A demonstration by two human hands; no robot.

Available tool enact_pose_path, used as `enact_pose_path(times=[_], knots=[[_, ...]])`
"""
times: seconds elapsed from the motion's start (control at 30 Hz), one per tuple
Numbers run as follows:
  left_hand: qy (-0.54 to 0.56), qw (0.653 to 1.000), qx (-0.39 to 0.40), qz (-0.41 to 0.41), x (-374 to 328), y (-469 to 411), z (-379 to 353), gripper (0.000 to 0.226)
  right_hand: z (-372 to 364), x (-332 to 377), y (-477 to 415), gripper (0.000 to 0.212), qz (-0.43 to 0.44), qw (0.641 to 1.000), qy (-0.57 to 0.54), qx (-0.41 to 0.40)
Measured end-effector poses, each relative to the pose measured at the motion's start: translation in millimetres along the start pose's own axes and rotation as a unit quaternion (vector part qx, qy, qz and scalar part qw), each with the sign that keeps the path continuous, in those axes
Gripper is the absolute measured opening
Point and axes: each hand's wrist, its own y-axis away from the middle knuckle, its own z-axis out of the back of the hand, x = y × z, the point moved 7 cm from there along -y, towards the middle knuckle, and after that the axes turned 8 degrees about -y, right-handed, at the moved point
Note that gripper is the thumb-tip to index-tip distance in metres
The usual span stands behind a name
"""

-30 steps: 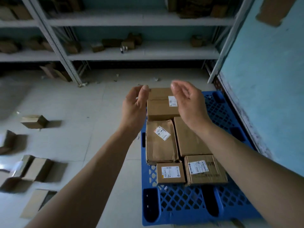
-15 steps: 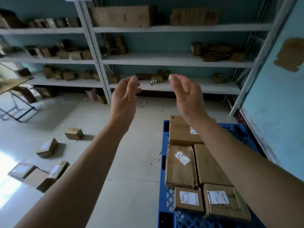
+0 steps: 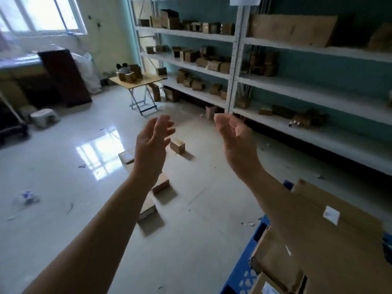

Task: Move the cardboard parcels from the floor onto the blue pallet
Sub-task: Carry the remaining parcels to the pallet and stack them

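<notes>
My left hand and my right hand are raised in front of me, palms facing each other, fingers relaxed, holding nothing. Several cardboard parcels lie on the floor beyond and below my left arm: a small box, another box and one more box, partly hidden by the arm. The blue pallet shows at the bottom right corner, with several parcels on it, partly covered by my right forearm.
White metal shelving full of small boxes lines the right wall. A folding table with boxes stands at the back, a dark cabinet left of it. Scraps of litter dot the glossy floor.
The view has swung left and up, away from the pallet toward the room and the floor parcels. Both hands stay raised and empty, a little wider apart.
</notes>
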Motion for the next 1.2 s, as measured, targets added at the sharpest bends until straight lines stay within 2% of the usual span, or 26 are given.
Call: enact_pose_path(times=[0.13, 0.4, 0.53, 0.63, 0.77, 1.0, 1.2], knots=[[-0.009, 0.997, -0.081, 0.015, 11.3, -7.8, 70.6, 0.033, -63.1, -5.7, -17.2, 0.055, 0.005, 0.998, -0.020, 0.051], [-0.020, 0.988, -0.148, 0.039, 59.9, -81.8, 192.1, 0.022, -202.7, -46.1, -88.1, 0.065, -0.018, 0.994, -0.045, 0.101], [-0.033, 0.985, -0.164, 0.052, 80.4, -133.2, 254.2, 0.029, -272.2, -65.9, -133.4, 0.041, -0.040, 0.992, -0.061, 0.102], [-0.038, 0.984, -0.166, 0.059, 94.1, -167.6, 288.5, 0.026, -317.7, -78.5, -161.7, 0.039, -0.046, 0.990, -0.069, 0.111], [-0.035, 0.983, -0.169, 0.065, 112.9, -203.4, 315.5, 0.039, -365.4, -94.6, -192.9, 0.036, -0.051, 0.988, -0.077, 0.127], [-0.051, 0.979, -0.175, 0.086, 161.0, -281.9, 341.5, 0.033, -422.4, -141.2, -266.4, 0.041, -0.068, 0.984, -0.077, 0.143], [-0.077, 0.974, -0.189, 0.100, 201.8, -371.8, 357.4, 0.031, -461.3, -195.1, -350.5, 0.015, -0.103, 0.977, -0.102, 0.156]])
